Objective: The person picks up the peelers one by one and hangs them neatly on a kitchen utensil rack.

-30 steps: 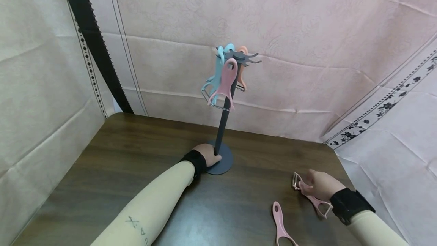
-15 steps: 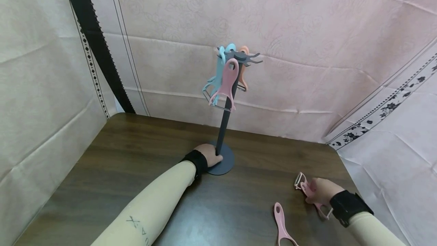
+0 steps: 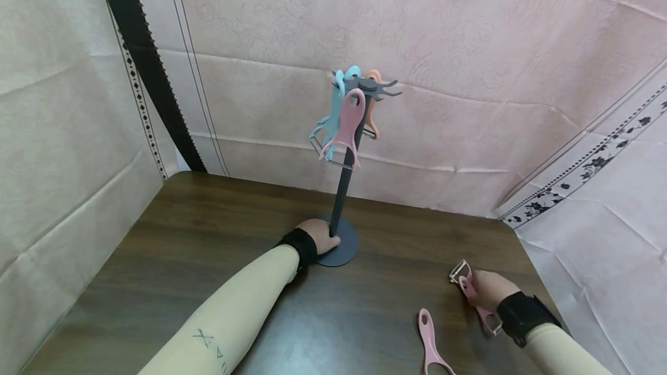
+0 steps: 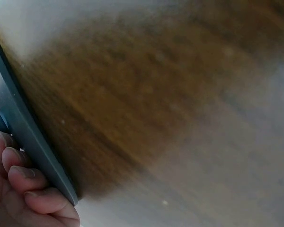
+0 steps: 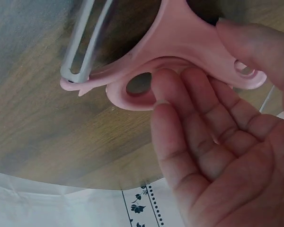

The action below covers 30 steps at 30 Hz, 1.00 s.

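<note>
A dark grey stand point(image 3: 341, 190) rises from a round base, with a ring of hooks at its top. My left hand point(image 3: 319, 235) grips the bottom of its post; in the left wrist view the curled fingers point(image 4: 26, 179) lie along the dark base. Near the right side of the table, my right hand point(image 3: 492, 291) holds two pink Y-shaped peelers point(image 5: 175, 33), pointing opposite ways and overlapping. Its thumb is on one and its fingers lie under the other's handle point(image 5: 132, 101). Another pink peeler point(image 3: 428, 337) lies on the table to the left of that hand.
On the stand's hooks hang a pink peeler point(image 3: 350, 114), light blue peelers point(image 3: 333, 111) and an orange peeler point(image 3: 372, 111). The brown wooden table point(image 3: 208, 236) is backed by pale patterned cloth point(image 3: 417, 45). A black strip point(image 3: 151, 74) slants at the left.
The right hand has turned a little, and the peelers in it have tilted and shifted slightly. My left hand keeps its grip on the post.
</note>
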### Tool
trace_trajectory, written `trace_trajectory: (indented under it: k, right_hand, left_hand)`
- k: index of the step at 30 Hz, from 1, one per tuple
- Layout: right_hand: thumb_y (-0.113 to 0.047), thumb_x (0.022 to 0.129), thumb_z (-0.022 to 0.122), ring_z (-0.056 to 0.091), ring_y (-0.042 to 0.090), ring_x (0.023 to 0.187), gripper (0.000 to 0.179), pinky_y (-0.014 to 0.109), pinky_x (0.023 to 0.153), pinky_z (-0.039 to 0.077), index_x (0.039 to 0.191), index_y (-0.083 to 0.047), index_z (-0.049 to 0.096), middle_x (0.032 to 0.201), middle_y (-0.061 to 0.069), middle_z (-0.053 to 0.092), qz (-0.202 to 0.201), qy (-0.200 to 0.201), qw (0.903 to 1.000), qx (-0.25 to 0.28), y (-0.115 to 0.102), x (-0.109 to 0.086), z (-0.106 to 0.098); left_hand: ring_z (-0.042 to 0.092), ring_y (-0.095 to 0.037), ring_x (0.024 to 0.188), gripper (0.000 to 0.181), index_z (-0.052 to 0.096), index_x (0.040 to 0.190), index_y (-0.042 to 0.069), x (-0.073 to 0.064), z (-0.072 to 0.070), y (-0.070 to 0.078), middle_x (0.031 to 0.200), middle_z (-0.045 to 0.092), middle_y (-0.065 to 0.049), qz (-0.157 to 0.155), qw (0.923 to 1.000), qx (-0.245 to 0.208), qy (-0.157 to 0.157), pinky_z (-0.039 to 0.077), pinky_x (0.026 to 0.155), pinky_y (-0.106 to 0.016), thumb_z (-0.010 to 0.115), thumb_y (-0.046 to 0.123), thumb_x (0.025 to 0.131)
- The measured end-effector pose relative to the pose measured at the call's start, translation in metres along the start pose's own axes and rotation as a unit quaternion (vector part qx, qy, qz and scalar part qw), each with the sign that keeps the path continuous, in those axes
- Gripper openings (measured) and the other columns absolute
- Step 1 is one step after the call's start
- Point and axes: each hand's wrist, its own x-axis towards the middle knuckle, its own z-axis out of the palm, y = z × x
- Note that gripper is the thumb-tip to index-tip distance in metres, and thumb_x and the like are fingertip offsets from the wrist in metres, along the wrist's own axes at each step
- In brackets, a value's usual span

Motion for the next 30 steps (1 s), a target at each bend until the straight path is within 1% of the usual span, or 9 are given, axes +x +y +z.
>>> trace_trajectory:
  k: [3,5,9,12,16,20,25,28,30]
  right_hand:
    - [-0.021,0.095,0.057,0.042,0.016,0.052,0.030,0.037,0.055,0.038,0.069,-0.012,0.046,0.057,-0.002,0.043,-0.012,0.025,0.9996,-0.009,-0.005,0.000,0.003]
    - [-0.022,0.097,0.055,0.041,0.017,0.051,0.032,0.037,0.054,0.037,0.069,-0.011,0.045,0.057,-0.001,0.042,-0.006,0.024,0.9997,-0.010,-0.007,0.000,0.004]
    - [-0.016,0.088,0.061,0.043,0.017,0.053,0.023,0.037,0.054,0.038,0.072,-0.009,0.046,0.060,0.001,0.044,0.005,0.022,0.9997,-0.008,-0.012,0.002,0.001]
    - [-0.014,0.083,0.064,0.044,0.019,0.056,0.019,0.039,0.055,0.040,0.076,-0.007,0.048,0.063,0.002,0.044,0.003,0.030,0.9995,-0.010,-0.014,0.004,-0.002]
    - [-0.017,0.085,0.065,0.046,0.019,0.057,0.020,0.039,0.055,0.042,0.083,-0.004,0.050,0.064,0.003,0.047,0.002,0.029,0.9996,0.005,-0.017,0.007,-0.007]
    - [-0.015,0.080,0.069,0.050,0.018,0.059,0.026,0.037,0.055,0.044,0.092,-0.002,0.050,0.068,0.004,0.050,0.016,0.010,0.9993,0.031,-0.021,0.011,-0.011]
    - [-0.014,0.078,0.070,0.051,0.017,0.059,0.029,0.035,0.054,0.045,0.095,-0.002,0.049,0.069,0.004,0.051,0.017,0.004,0.9988,0.045,-0.026,0.015,-0.016]
    - [-0.015,0.079,0.069,0.053,0.016,0.060,0.030,0.036,0.055,0.046,0.098,0.001,0.051,0.070,0.004,0.053,0.017,0.010,0.9988,0.044,-0.027,0.014,-0.020]
    - [-0.014,0.081,0.069,0.054,0.015,0.061,0.032,0.036,0.056,0.047,0.101,0.003,0.051,0.072,0.003,0.055,0.007,0.021,0.9987,0.046,-0.027,0.014,-0.025]
  left_hand:
    - [0.054,-0.015,0.063,0.030,0.064,0.069,0.017,0.001,0.001,-0.002,0.063,0.058,0.005,0.009,0.9999,0.005,0.002,0.043,0.065,-0.029,0.057,0.039,0.089]
    - [0.052,-0.015,0.060,0.031,0.062,0.065,0.017,0.000,0.002,-0.004,0.060,0.056,0.004,0.019,0.9998,0.000,0.007,0.043,0.061,-0.029,0.057,0.037,0.088]
    - [0.052,-0.015,0.058,0.032,0.059,0.062,0.017,0.000,0.004,-0.005,0.058,0.056,0.005,0.027,0.9996,-0.001,0.012,0.042,0.059,-0.028,0.056,0.036,0.088]
    - [0.052,-0.014,0.058,0.032,0.059,0.062,0.018,0.000,0.004,-0.005,0.059,0.056,0.006,0.025,0.9996,0.006,0.012,0.042,0.060,-0.027,0.056,0.037,0.088]
    - [0.052,-0.014,0.058,0.032,0.059,0.061,0.017,-0.001,0.003,-0.004,0.058,0.056,0.005,0.027,0.9995,0.004,0.014,0.042,0.059,-0.028,0.057,0.037,0.087]
    - [0.051,-0.014,0.057,0.033,0.058,0.061,0.017,-0.001,0.002,-0.003,0.057,0.055,0.005,0.029,0.9995,0.002,0.015,0.041,0.058,-0.028,0.057,0.036,0.087]
    - [0.051,-0.014,0.056,0.032,0.058,0.061,0.017,-0.002,0.002,-0.003,0.057,0.054,0.005,0.028,0.9995,0.004,0.016,0.041,0.058,-0.027,0.056,0.035,0.087]
    - [0.051,-0.014,0.057,0.031,0.059,0.061,0.017,-0.003,0.001,-0.003,0.058,0.054,0.005,0.025,0.9996,0.002,0.015,0.041,0.058,-0.027,0.057,0.036,0.087]
    - [0.051,-0.014,0.058,0.031,0.059,0.062,0.017,-0.003,0.000,-0.002,0.058,0.055,0.005,0.024,0.9996,-0.001,0.012,0.041,0.059,-0.027,0.057,0.035,0.087]
